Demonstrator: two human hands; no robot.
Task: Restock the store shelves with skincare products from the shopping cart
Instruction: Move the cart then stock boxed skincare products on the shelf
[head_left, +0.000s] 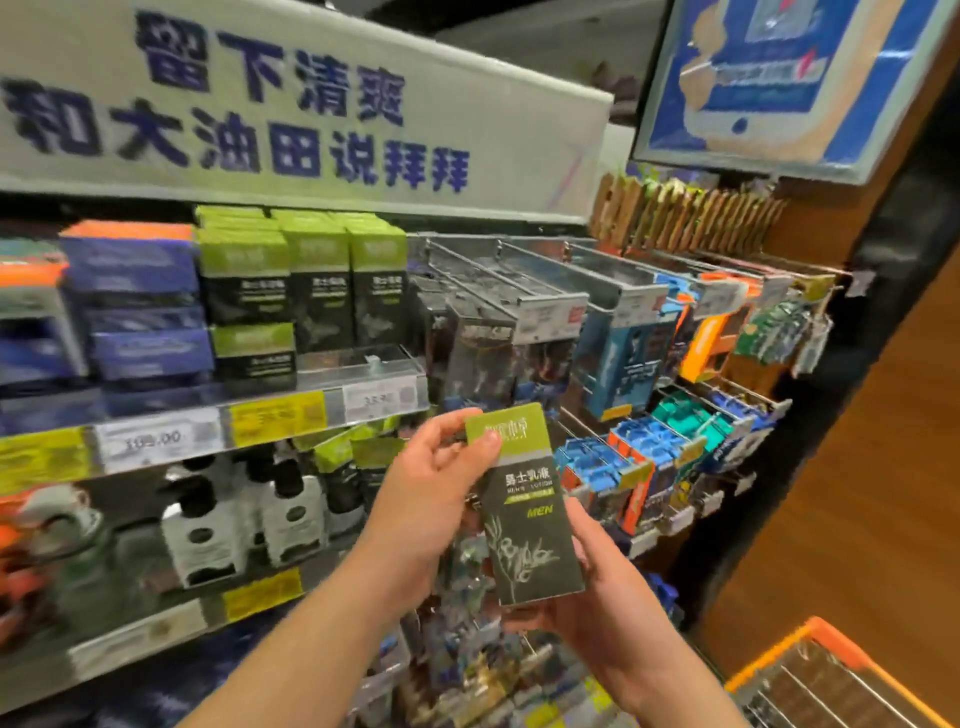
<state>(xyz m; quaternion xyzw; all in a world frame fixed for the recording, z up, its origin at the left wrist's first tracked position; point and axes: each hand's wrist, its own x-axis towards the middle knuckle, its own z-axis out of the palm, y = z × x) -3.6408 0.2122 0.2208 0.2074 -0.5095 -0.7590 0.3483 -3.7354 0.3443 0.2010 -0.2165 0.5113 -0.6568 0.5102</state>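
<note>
Holding a tall, flat-sided lotion box (522, 512) at centre frame, the left hand (431, 499) pinches its green top edge between thumb and fingers while the right hand (597, 592) cups its dark lower end, fingers curled round it. At upper left, the shelf (218, 431) carries matching green-and-black cartons (301, 280) in rows behind a clear plastic lip, beside blurred purple boxes (135, 301). Below stand glossy dark-capped bottles (291, 509). At lower right, the orange-rimmed wire shopping cart (831, 670) shows only its corner.
</note>
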